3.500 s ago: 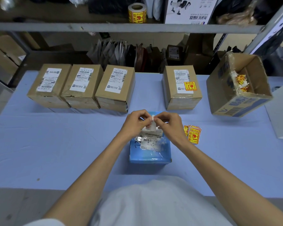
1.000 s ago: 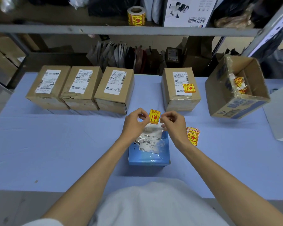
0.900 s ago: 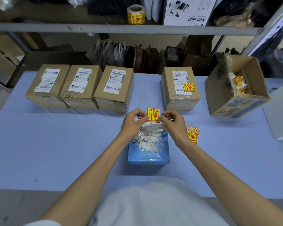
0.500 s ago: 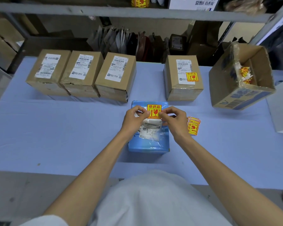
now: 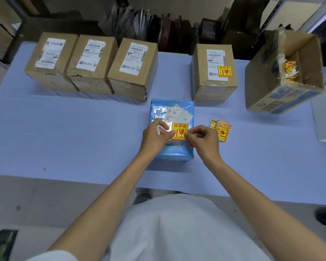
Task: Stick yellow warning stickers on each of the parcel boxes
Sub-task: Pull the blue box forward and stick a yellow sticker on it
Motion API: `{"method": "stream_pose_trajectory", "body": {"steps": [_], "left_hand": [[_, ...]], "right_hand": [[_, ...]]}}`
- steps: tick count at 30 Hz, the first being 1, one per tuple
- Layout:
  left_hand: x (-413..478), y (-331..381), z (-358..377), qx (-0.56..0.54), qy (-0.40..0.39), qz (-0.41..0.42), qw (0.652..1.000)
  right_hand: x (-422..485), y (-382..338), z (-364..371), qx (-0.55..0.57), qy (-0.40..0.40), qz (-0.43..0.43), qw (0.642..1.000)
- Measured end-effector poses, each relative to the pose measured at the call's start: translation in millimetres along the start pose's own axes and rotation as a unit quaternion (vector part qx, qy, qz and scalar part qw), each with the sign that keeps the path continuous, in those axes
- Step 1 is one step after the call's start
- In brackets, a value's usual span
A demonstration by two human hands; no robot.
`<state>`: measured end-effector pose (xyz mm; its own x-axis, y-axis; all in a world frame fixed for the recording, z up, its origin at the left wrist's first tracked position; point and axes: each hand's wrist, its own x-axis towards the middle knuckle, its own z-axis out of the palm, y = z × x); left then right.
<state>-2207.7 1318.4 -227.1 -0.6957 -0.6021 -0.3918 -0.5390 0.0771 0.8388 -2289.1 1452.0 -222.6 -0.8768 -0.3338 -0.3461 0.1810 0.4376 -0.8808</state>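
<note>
Both hands pinch one yellow warning sticker (image 5: 180, 130) between them: the left hand (image 5: 154, 137) curls finger and thumb on its left edge, the right hand (image 5: 203, 140) on its lower right corner. It sits over the blue parcel (image 5: 158, 110) directly beneath the hands, seemingly just touching down, though contact is hard to judge. The step is placement. Next, both hands need to open flat and smooth it down. Three unstickered brown boxes (image 5: 91, 82) wait beyond the left hand.

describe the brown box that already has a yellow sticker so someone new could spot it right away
Look along the far edge of the blue table. Three brown boxes sit side by side on the left; the stickered box stands alone to their right, beside the open carton. Only it carries a yellow warning sticker on its white label.
</note>
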Motion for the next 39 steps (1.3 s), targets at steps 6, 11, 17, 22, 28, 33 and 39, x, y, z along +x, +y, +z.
{"method": "stream_pose_trajectory", "body": {"steps": [6,11,17,22,28,33,39], "left_hand": [[-2.5,-7.7,6.8,0.033,0.016,-0.008,0.999],[0.0,-10.3,10.6,0.072,0.019,-0.003,0.997],[0.0,-8.8,16.2,0.094,0.021,0.000,0.995],[0.3,-8.5,18.6,0.108,0.021,0.000,0.994],[2.5,-7.7,19.8,0.133,0.014,-0.005,0.991],[9.6,-6.2,13.1,0.190,0.009,0.000,0.982],[8.8,-13.0,7.0,0.153,-0.031,0.098,0.983]], "right_hand": [[-2.4,9.2,1.0,-0.050,0.005,-0.001,0.999],[2.6,13.9,2.7,-0.091,0.014,-0.008,0.996],[7.1,16.3,3.9,-0.139,0.013,-0.024,0.990],[11.9,15.4,3.2,-0.203,0.008,-0.049,0.978],[15.9,16.0,3.6,-0.275,0.000,-0.054,0.960],[17.7,16.2,-8.8,-0.291,0.031,-0.042,0.955],[18.4,17.3,-3.9,-0.178,-0.047,-0.108,0.977]]}}
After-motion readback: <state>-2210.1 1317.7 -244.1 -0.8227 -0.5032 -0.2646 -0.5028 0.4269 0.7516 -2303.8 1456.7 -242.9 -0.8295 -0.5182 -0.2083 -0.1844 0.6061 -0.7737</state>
